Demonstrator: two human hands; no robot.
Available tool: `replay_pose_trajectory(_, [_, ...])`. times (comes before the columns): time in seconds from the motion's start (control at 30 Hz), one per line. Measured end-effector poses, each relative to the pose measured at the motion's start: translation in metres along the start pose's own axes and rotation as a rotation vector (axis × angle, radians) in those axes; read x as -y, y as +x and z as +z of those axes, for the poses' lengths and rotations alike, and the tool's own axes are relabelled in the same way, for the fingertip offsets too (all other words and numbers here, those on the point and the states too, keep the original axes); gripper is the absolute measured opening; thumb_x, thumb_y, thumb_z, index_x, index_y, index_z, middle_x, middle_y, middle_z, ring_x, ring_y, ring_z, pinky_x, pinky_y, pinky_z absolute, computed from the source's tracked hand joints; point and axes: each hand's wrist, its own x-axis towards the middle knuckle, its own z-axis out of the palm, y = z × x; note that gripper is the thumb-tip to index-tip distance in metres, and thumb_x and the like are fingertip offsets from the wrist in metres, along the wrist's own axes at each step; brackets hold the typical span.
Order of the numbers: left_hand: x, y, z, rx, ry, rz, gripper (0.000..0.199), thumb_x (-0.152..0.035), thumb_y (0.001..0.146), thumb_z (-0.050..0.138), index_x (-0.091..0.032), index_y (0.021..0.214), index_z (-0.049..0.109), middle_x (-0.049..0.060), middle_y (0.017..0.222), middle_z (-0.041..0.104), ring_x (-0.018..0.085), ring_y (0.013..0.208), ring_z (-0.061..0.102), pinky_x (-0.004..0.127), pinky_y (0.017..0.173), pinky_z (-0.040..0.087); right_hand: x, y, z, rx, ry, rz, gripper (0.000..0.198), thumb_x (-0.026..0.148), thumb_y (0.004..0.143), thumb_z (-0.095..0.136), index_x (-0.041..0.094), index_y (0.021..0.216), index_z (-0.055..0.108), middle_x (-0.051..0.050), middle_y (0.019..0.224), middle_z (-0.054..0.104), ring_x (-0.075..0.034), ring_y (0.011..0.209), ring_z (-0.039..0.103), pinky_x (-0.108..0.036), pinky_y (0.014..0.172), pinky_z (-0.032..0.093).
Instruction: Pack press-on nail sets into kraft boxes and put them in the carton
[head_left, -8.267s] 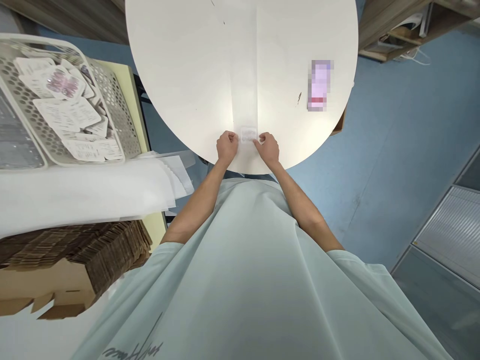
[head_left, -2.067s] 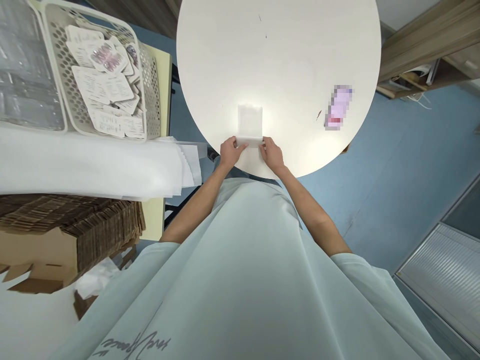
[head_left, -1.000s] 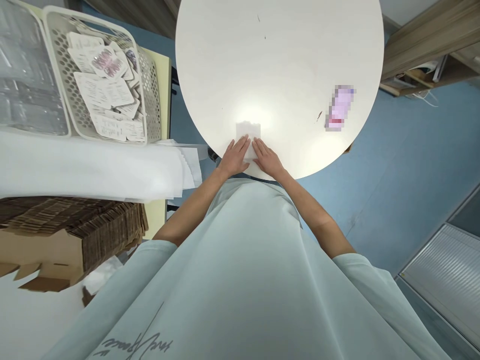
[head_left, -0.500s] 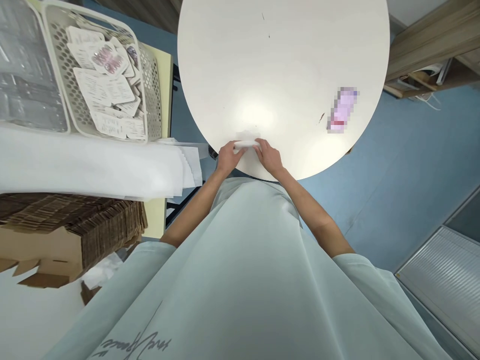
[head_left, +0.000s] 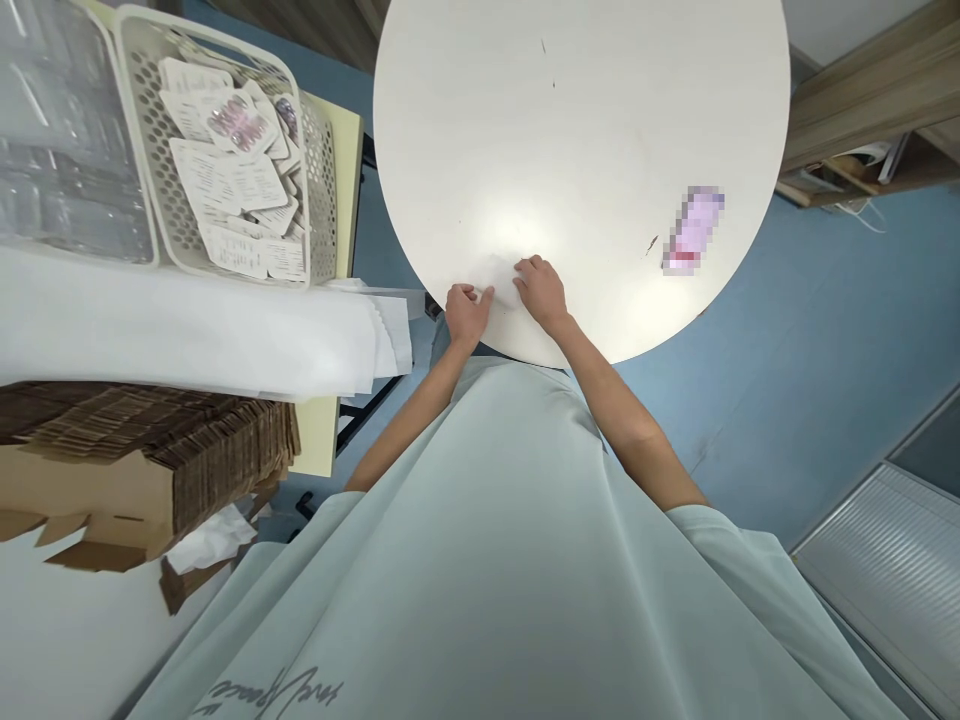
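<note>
On the near edge of the round table (head_left: 577, 140), a thin white wrapping sheet (head_left: 500, 280), folded into a small packet, lies between my hands. It is nearly the colour of the tabletop, and anything inside it is hidden. My left hand (head_left: 468, 314) is at its left side, fingers curled and thumb against the sheet. My right hand (head_left: 543, 292) has its bent fingers on the right edge of the sheet, pressing it from that side.
To the left, a side table (head_left: 319, 440) bears a perforated basket (head_left: 321, 190) of blister cards, a bin of clear plastic packs (head_left: 71, 140), a stack of white sheets (head_left: 187, 325) and folded cardboard boxes (head_left: 232, 465). A blurred purple item (head_left: 694, 230) lies at the table's right.
The white roll pinched between both hands now lies flatter on the table. My right hand has shifted slightly up and right; my left fingers have curled. The view has moved a little.
</note>
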Motion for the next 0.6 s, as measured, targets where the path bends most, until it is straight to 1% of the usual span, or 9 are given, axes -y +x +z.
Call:
replay_pose_trajectory(0.07, [0.003, -0.007, -0.004, 0.028, -0.031, -0.031, 0.031, -0.047, 0.104, 0.079, -0.024, 0.117, 0.065, 0.014, 0.122, 0.081, 0.032, 0.118, 0.077, 0.05, 0.115, 0.057, 0.002, -0.012, 0.004, -0.003, 0.06, 0.107, 0.017, 0.021, 0.111, 0.062, 0.019, 0.126, 0.07, -0.019, 0.137, 0.073, -0.034, 0.118, 0.073, -0.056, 0.111, 0.062])
replay_pose_trajectory(0.13, [0.002, -0.01, -0.004, 0.079, -0.062, -0.013, 0.03, -0.045, 0.104, 0.079, -0.023, 0.12, 0.066, 0.014, 0.125, 0.082, 0.031, 0.114, 0.079, 0.049, 0.113, 0.058, 0.004, -0.025, 0.009, -0.016, 0.136, 0.199, 0.011, 0.027, 0.111, 0.065, 0.021, 0.12, 0.066, -0.016, 0.13, 0.074, -0.03, 0.107, 0.074, -0.052, 0.107, 0.063])
replay_pose_trajectory(0.2, [-0.001, -0.009, -0.001, 0.119, -0.066, 0.042, 0.031, -0.041, 0.103, 0.081, -0.024, 0.124, 0.067, 0.013, 0.129, 0.082, 0.03, 0.112, 0.08, 0.048, 0.11, 0.06, 0.005, -0.035, 0.014, -0.051, 0.204, 0.267, 0.009, 0.031, 0.109, 0.066, 0.024, 0.113, 0.063, -0.013, 0.124, 0.076, -0.027, 0.104, 0.073, -0.049, 0.105, 0.064])
replay_pose_trajectory(0.3, [-0.008, -0.003, 0.004, 0.134, -0.017, 0.119, 0.035, -0.035, 0.098, 0.087, -0.024, 0.124, 0.067, 0.013, 0.131, 0.079, 0.029, 0.111, 0.079, 0.047, 0.106, 0.063, 0.007, -0.041, 0.018, -0.104, 0.28, 0.346, 0.013, 0.037, 0.106, 0.066, 0.027, 0.106, 0.058, -0.011, 0.118, 0.078, -0.026, 0.102, 0.074, -0.047, 0.102, 0.064])
replay_pose_trajectory(0.4, [-0.012, 0.006, 0.004, 0.162, 0.023, 0.164, 0.036, -0.03, 0.094, 0.09, -0.025, 0.122, 0.067, 0.012, 0.13, 0.077, 0.029, 0.108, 0.078, 0.049, 0.105, 0.064, 0.01, -0.041, 0.02, -0.136, 0.324, 0.416, 0.021, 0.041, 0.103, 0.069, 0.029, 0.098, 0.054, -0.009, 0.111, 0.08, -0.027, 0.099, 0.075, -0.048, 0.101, 0.064])
replay_pose_trajectory(0.47, [-0.014, 0.013, 0.0, 0.193, 0.032, 0.19, 0.034, -0.027, 0.095, 0.089, -0.025, 0.122, 0.068, 0.011, 0.13, 0.076, 0.029, 0.108, 0.077, 0.05, 0.107, 0.064, 0.016, -0.037, 0.023, -0.154, 0.334, 0.458, 0.025, 0.043, 0.102, 0.071, 0.03, 0.094, 0.051, -0.007, 0.106, 0.08, -0.027, 0.098, 0.075, -0.048, 0.101, 0.063])
replay_pose_trajectory(0.6, [-0.015, 0.037, -0.022, 0.231, 0.057, 0.222, 0.032, -0.024, 0.095, 0.086, -0.023, 0.123, 0.071, 0.014, 0.133, 0.074, 0.032, 0.112, 0.077, 0.052, 0.113, 0.061, 0.04, -0.022, 0.033, -0.169, 0.334, 0.523, 0.027, 0.039, 0.102, 0.074, 0.03, 0.094, 0.049, -0.007, 0.106, 0.08, -0.027, 0.101, 0.077, -0.045, 0.102, 0.062])
